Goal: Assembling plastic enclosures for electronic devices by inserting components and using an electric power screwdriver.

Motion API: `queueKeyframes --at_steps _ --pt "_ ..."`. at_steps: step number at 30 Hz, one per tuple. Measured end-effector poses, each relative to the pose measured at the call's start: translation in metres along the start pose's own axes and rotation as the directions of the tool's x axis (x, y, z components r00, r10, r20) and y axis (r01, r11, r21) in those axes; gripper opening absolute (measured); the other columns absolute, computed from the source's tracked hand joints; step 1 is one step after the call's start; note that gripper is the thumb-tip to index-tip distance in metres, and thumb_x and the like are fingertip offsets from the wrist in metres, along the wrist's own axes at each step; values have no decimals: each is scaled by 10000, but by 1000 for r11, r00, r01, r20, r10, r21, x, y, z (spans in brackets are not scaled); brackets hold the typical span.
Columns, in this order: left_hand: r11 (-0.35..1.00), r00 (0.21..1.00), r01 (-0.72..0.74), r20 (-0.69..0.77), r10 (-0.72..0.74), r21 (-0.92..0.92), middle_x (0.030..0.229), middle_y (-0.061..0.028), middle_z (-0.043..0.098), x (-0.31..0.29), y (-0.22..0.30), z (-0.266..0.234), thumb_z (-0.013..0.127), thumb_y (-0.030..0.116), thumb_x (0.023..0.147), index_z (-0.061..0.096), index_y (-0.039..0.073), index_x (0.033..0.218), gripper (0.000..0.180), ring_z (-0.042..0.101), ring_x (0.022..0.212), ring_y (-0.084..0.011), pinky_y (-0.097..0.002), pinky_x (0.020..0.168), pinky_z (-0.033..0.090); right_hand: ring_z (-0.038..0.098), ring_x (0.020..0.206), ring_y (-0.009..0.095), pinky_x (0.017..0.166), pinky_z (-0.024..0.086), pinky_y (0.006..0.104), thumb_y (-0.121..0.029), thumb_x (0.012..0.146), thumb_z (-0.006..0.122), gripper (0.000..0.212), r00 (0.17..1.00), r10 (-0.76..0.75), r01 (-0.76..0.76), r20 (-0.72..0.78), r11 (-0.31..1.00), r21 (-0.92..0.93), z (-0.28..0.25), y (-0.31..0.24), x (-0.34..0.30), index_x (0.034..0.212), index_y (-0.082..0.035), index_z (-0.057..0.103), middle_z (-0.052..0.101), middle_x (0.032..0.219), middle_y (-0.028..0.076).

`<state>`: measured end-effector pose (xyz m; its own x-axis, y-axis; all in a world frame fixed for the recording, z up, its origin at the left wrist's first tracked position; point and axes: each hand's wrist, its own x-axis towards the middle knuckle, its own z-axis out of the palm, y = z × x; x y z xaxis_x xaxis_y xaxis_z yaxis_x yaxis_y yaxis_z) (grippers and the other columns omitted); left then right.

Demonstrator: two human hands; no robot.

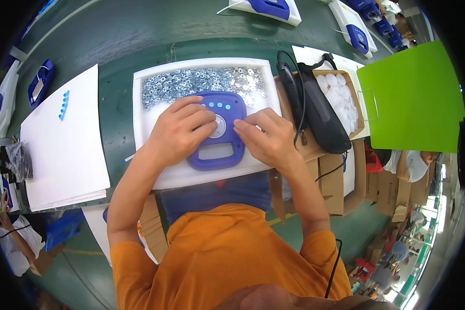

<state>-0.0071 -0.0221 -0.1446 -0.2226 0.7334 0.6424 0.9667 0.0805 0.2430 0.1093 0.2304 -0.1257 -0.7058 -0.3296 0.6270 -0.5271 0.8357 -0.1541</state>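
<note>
Hands (267,137) on blue casing (227,140), grip unclear; metal rings (199,81) beyond, black pouch (323,111) partly covering carton (359,124) at right.

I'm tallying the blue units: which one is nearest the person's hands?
The blue unit over the white foam tray, between the left hand and right hand; the other blue units sit away from the tray.

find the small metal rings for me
In the head view, the metal rings lie in the far part of the white foam tray, beyond the blue handled casing.
</note>
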Motion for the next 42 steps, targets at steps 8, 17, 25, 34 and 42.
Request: queueKeyframes --at_steps 8,17,25,34,42 --pt "996 998 -51 24 49 70 1102 -76 807 0 2 -4 840 80 827 835 54 1026 201 782 1099 -266 -524 1127 628 705 770 220 616 559 347 -39 808 952 257 1000 16 -15 -21 999 32 1 0 -2 1043 -75 853 727 895 21" --pt "995 996 88 36 -86 -55 1168 -97 820 1 0 -12 819 51 817 832 44 991 175 768 1200 -341 -572 1154 593 724 840 250 677 591 361 -100 803 950 311 997 76 -76 6 991 112 4 -9 -4 1095 -69 847 749 982 47" --pt "991 990 129 69 -127 -26 1204 -103 809 3 -2 -15 825 80 814 856 55 974 165 739 1278 -355 -573 1192 566 710 938 280 801 628 386 -325 854 931 503 980 97 -125 174 979 158 8 -38 -9 1213 9 818 792 1276 129" --pt "986 979 166 119 -165 -1 1252 -110 801 4 -1 -15 816 90 802 870 65 1025 231 720 1333 -355 -580 1238 528 697 853 288 750 609 383 -304 868 945 528 976 184 -197 120 974 112 16 -63 -17 1253 23 792 794 1319 164" --pt "984 977 176 124 -174 -6 1253 -109 807 4 -1 -13 817 77 795 871 71 1034 246 723 1337 -355 -589 1242 529 694 839 282 734 600 369 -292 873 944 510 978 188 -199 93 971 132 20 -59 -19 1238 31 794 798 1306 167"
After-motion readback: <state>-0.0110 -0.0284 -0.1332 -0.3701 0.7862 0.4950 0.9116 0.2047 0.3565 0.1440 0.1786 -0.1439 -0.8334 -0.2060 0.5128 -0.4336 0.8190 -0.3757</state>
